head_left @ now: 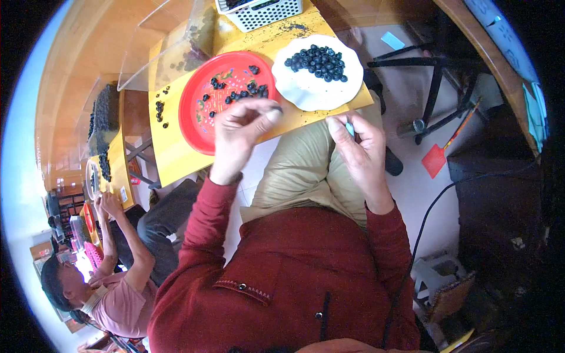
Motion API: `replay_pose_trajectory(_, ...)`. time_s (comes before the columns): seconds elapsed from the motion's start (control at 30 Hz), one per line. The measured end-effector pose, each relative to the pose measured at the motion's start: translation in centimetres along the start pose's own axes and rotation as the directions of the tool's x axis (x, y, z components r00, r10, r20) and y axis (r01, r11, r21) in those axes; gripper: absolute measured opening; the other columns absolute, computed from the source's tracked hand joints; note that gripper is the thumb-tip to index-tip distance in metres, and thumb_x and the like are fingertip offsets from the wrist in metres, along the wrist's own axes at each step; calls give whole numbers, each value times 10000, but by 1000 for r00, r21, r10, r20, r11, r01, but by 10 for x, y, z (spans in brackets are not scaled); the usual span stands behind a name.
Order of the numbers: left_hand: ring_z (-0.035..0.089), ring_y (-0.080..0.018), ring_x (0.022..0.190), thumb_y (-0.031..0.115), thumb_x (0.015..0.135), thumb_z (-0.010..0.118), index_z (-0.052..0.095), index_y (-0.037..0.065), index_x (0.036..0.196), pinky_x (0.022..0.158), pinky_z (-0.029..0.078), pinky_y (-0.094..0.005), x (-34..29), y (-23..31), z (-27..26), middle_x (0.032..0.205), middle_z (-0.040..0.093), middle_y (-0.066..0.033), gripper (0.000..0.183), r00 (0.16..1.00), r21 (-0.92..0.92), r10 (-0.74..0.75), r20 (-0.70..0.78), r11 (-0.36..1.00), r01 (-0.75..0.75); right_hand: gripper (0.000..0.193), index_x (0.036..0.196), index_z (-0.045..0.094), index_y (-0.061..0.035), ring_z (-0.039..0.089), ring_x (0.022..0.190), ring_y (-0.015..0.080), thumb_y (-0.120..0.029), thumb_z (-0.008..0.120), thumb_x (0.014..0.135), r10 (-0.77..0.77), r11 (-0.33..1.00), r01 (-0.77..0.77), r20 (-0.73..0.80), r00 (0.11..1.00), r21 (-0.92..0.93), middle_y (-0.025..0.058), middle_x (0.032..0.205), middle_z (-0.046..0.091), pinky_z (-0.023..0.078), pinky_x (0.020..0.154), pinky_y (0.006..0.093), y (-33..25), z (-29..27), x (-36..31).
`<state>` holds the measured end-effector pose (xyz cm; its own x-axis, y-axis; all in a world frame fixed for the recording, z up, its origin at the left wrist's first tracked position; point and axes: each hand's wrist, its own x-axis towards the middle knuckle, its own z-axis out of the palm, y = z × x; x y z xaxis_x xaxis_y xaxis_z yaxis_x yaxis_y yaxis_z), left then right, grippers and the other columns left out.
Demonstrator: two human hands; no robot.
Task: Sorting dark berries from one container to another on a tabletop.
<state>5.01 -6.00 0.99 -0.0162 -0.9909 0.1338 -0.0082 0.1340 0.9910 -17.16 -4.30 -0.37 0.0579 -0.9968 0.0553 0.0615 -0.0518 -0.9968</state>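
Observation:
My left hand (242,132) is over the near right edge of a red patterned plate (191,126), thumb and forefinger pinched on a small dark round ball (276,109). On that plate lie several more dark balls (235,96), like beads or berries. My right hand (362,144) is closed over my lap, just off the table's near edge, around a slim tool with a light blue-green handle (350,128); its tip cannot be made out. Beyond this hand a white scalloped plate (297,94) holds a pile of dark round balls (319,62).
Both plates stand on a yellow table (168,138); dark crumbs (294,27) and loose balls (159,110) lie on it. A clear plastic bin (176,50) and a white perforated basket (268,16) are at the back. Another person (120,294) works at left. A red fly swatter (434,160) leans at right.

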Motion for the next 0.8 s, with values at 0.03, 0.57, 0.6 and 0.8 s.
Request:
replay_pose_trajectory(0.03, 641, -104, 797, 3, 844, 689, 687, 0, 1003, 758, 516, -247, 7, -2, -8, 923, 704, -61, 159, 999, 113, 3, -35, 994, 1, 137, 915, 661, 17, 443, 643, 18, -118, 639, 916, 19, 1000, -19, -8, 1000, 3, -28, 720, 557, 351, 552, 208, 2, -2, -1)
replay_pose_trajectory(0.57, 651, -287, 882, 75, 750, 691, 710, 37, 949, 776, 523, -388, 77, -24, 45, 943, 676, -129, 204, 865, 704, 289, 411, 502, -502, 141, 889, 667, 21, 434, 629, 20, -117, 651, 908, -30, 999, 27, -96, 995, -24, -39, 697, 550, 352, 552, 201, 25, -38, -26)
replay_pose_trajectory(0.6, 630, -288, 919, 81, 744, 692, 714, 46, 951, 801, 514, -393, 84, -25, 57, 976, 667, -117, 211, 835, 689, 295, 465, 472, -550, 141, 889, 666, 22, 435, 630, 18, -118, 651, 908, -9, 1000, 6, -100, 995, -26, -40, 697, 555, 353, 553, 199, 26, -40, -27)
replay_pose_trajectory(0.8, 525, -308, 1030, 140, 733, 691, 710, 107, 992, 846, 504, -389, 111, -36, 93, 1054, 595, -67, 262, 737, 714, 218, 639, 187, -675, 145, 884, 666, 16, 426, 622, 10, -126, 652, 909, 51, 999, -52, -159, 986, 0, -57, 674, 545, 345, 548, 197, 39, -53, -41)
